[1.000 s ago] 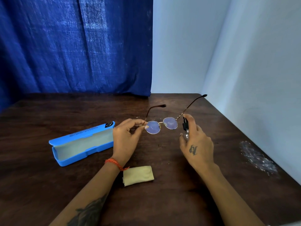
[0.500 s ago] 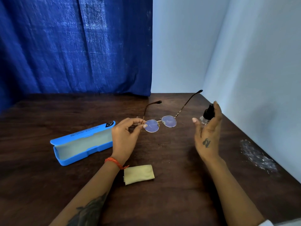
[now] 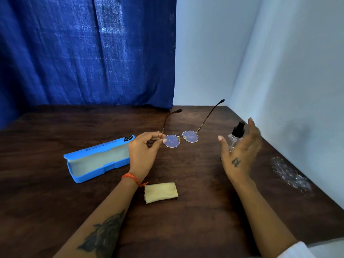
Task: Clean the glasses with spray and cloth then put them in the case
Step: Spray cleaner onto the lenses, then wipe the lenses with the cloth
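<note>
A plain indoor corner, set up like a small recording booth more than a lived-in room: a dark wooden worktop (image 3: 186, 229) is pushed into bare pale walls (image 3: 279, 62), with a blue curtain (image 3: 83, 53) hung behind it. Nothing marks it as a kitchen, shop or office.

no text legible — print on the blue case (image 3: 104, 146) lid blurred.

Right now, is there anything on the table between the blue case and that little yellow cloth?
Only the person's left forearm: in the head view the left hand reaches across between the case and the cloth. Otherwise bare table.
</note>
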A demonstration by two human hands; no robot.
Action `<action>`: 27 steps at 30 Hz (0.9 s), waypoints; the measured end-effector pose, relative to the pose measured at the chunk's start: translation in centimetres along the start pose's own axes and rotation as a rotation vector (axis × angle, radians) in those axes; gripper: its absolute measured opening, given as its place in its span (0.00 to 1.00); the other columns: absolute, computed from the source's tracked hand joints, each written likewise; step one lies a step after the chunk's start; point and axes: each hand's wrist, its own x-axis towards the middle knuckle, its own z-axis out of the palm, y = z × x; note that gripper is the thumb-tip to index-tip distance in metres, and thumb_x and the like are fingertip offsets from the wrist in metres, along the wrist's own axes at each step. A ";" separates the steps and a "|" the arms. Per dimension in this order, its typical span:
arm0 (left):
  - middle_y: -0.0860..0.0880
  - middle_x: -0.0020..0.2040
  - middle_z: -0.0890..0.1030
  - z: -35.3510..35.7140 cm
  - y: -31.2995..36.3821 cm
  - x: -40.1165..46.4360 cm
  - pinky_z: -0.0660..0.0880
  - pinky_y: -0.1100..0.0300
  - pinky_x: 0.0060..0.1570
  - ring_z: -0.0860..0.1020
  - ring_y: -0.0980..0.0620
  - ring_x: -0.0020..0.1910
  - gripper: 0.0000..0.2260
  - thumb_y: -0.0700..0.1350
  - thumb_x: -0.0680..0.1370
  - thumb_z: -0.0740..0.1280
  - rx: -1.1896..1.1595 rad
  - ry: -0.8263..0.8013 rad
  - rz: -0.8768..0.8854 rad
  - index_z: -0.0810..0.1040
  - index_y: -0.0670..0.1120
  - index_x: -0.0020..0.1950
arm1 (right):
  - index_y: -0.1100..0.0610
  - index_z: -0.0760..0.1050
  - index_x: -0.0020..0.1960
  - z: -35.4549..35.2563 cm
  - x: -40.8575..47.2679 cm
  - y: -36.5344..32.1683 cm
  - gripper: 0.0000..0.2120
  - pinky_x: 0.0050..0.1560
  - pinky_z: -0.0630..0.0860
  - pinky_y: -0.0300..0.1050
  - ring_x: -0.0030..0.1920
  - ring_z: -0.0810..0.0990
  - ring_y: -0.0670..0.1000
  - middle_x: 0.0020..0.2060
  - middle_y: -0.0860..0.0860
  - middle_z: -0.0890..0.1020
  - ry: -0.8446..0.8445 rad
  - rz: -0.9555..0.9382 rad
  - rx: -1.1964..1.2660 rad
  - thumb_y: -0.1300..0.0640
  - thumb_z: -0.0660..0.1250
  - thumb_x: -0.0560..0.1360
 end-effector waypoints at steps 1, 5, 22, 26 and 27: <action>0.46 0.42 0.83 -0.1 0.0 0.0 0.79 0.61 0.45 0.82 0.52 0.41 0.07 0.39 0.69 0.73 0.012 0.000 0.002 0.82 0.48 0.45 | 0.63 0.61 0.68 -0.3 0.0 -0.8 0.31 0.64 0.65 0.56 0.63 0.68 0.59 0.62 0.63 0.71 0.051 -0.077 -0.018 0.54 0.71 0.71; 0.46 0.42 0.83 -0.1 -0.1 0.0 0.80 0.56 0.46 0.81 0.51 0.41 0.07 0.39 0.69 0.73 0.022 -0.006 -0.011 0.82 0.47 0.45 | 0.61 0.78 0.55 -0.7 -2.2 -5.0 0.14 0.57 0.70 0.44 0.52 0.76 0.55 0.50 0.54 0.80 -0.260 -0.337 0.291 0.57 0.70 0.71; 0.49 0.40 0.83 -0.1 -0.3 0.1 0.78 0.65 0.43 0.80 0.57 0.38 0.07 0.38 0.69 0.73 0.029 -0.004 -0.026 0.82 0.48 0.43 | 0.54 0.83 0.45 1.3 -4.5 -7.0 0.08 0.47 0.72 0.33 0.43 0.79 0.39 0.42 0.45 0.84 -0.773 -0.288 0.536 0.63 0.72 0.67; 0.49 0.42 0.83 0.0 -0.3 0.1 0.79 0.61 0.46 0.81 0.54 0.42 0.08 0.38 0.69 0.72 0.077 -0.038 -0.017 0.82 0.46 0.47 | 0.55 0.82 0.47 2.0 -0.9 -7.3 0.09 0.41 0.74 0.29 0.39 0.79 0.36 0.41 0.39 0.80 -0.468 -0.010 0.459 0.64 0.73 0.68; 0.49 0.42 0.83 0.0 -0.3 0.0 0.79 0.59 0.46 0.81 0.53 0.42 0.08 0.39 0.69 0.72 0.080 -0.036 -0.016 0.82 0.46 0.48 | 0.56 0.81 0.48 2.3 -0.3 -7.5 0.10 0.42 0.75 0.30 0.39 0.79 0.38 0.40 0.40 0.81 -0.461 -0.011 0.414 0.64 0.73 0.68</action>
